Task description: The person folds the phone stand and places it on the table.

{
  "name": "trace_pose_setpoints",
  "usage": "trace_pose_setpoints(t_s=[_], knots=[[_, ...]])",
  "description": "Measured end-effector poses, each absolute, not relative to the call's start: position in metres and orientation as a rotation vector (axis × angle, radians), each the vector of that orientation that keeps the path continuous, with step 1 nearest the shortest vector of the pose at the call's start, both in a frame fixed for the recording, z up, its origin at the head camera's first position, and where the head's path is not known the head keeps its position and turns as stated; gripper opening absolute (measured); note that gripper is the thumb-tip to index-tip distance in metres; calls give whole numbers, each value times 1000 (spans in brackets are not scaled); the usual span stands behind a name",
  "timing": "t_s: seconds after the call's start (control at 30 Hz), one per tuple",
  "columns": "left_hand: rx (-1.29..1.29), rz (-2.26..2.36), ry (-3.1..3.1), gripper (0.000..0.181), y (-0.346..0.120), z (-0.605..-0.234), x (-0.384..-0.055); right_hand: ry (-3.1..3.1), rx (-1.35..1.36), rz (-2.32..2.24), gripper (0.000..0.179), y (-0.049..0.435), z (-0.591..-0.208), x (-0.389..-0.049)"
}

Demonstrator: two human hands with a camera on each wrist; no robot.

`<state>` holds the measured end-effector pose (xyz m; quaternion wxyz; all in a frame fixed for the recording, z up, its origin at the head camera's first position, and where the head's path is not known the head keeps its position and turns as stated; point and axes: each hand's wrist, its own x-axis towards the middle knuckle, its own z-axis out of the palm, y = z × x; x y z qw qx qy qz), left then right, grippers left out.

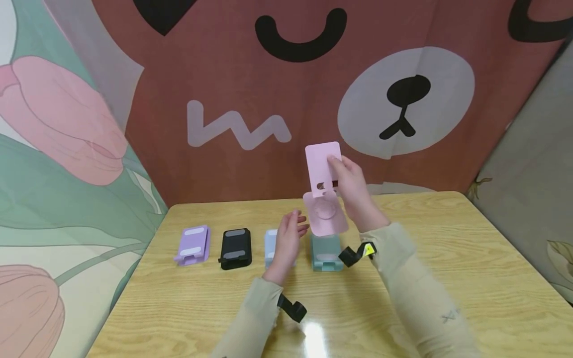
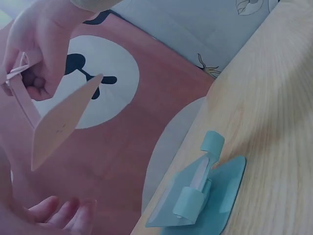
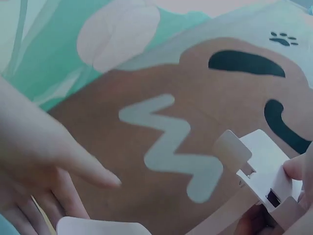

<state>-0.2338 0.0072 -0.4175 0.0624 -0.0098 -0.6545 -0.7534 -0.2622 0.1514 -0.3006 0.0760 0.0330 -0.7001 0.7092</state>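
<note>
A pink folding phone stand [image 1: 326, 219] is held up above the table, unfolded, its upper plate and its base joined by an arm. My right hand [image 1: 354, 186] grips the upper plate at its right side, thumb across the front. To the left of the base, my left hand [image 1: 288, 236] hangs in the air with its fingers relaxed, holding nothing. The right wrist view shows the hinged lips of the pink stand [image 3: 274, 169] and the left hand [image 3: 44, 161] apart from it. Beneath the pink base, a green phone stand [image 1: 327, 254] lies folded on the table.
Along the wooden table [image 1: 156, 308], a purple stand [image 1: 193, 243], a black stand [image 1: 236, 247] and a light blue stand [image 1: 269, 243] lie in a row left of the green one. The left hand partly covers the light blue one. A printed cloth [image 1: 233, 174] hangs behind the table.
</note>
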Motion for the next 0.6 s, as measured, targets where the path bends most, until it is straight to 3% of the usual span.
trace_pose_setpoints(t_s=[0.33,0.6], knots=[[-50,-2250,-2118,61,1,-415,-233,-1999,123,2231,46,128,-304,-242],[38,-2244,-2161,49,-6,-408,-232,-1996,168,2253,45,116,-315,-233]])
